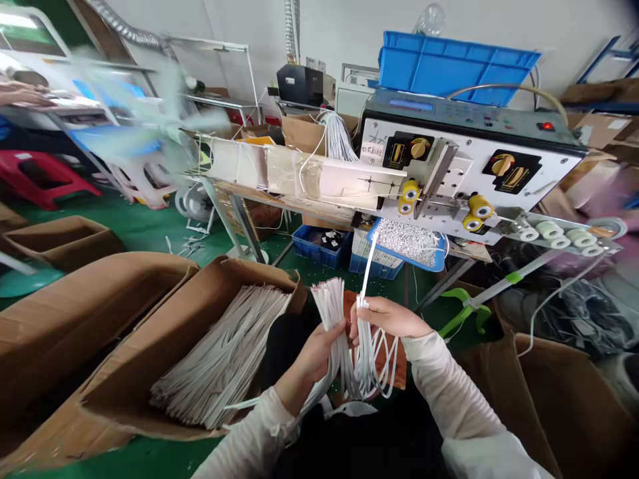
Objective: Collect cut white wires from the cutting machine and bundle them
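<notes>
Sleeves (pixel 449 386) forward, our left hand (pixel 310 354) and right hand (pixel 394 318) grip wires (pixel 367 356), apparently gathering; the next move needs aligned ends (pixel 329 287).

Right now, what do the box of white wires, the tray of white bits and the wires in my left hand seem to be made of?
The box: matte brown cardboard, by its creased, bowed walls. The tray: probably smooth plastic, evenly blue. The bundled wires: white, slightly glossy coating, likely plastic; their reddish tips suggest copper, though blurred.
</notes>
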### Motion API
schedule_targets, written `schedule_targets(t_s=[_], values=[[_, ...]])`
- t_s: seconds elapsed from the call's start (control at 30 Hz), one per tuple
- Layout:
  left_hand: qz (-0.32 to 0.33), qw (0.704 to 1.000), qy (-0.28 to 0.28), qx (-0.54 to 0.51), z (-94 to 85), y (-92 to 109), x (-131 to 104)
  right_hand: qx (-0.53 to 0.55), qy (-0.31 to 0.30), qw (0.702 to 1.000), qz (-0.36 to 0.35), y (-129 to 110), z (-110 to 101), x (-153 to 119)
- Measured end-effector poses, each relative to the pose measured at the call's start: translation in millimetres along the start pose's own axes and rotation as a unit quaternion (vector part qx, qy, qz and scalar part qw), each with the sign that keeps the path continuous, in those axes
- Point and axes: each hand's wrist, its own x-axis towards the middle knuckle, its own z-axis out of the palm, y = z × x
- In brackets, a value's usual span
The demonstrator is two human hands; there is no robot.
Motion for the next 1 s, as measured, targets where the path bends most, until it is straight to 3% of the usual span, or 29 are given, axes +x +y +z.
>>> schedule_targets(t_s=[0.17, 0.4, 0.53, 0.67, 0.77, 0.87, 1.0], values=[[-0.031, 0.998, 0.017, -0.051, 2.5, -19.5, 3.0, -0.027, 0.068, 0.997, -0.015, 8.5, -3.0, 5.8], [-0.056, 0.998, -0.016, -0.033, -7.2, -31.3, -1.9, -0.135, 0.185, 0.971, -0.064, 28.1, -8.2, 18.1], [-0.022, 0.997, -0.067, -0.024, -8.9, -37.3, -2.0, -0.090, 0.216, 0.971, -0.044, 43.8, -8.3, 24.4], [0.000, 0.998, -0.057, -0.029, -5.6, -38.7, -2.5, -0.003, 0.259, 0.965, -0.047, 53.0, -9.7, 31.4], [0.003, 0.999, -0.030, -0.034, -3.5, -38.3, -2.6, 0.029, 0.326, 0.940, -0.096, 50.9, -9.6, 34.4], [-0.007, 0.999, -0.021, -0.031, -5.5, -37.8, -1.0, -0.004, 0.376, 0.913, -0.162, 41.0, -5.1, 28.6], [-0.016, 0.999, -0.020, -0.041, -10.0, -32.4, 1.7, -0.001, 0.365, 0.916, -0.169, 29.7, 6.7, 5.1]])
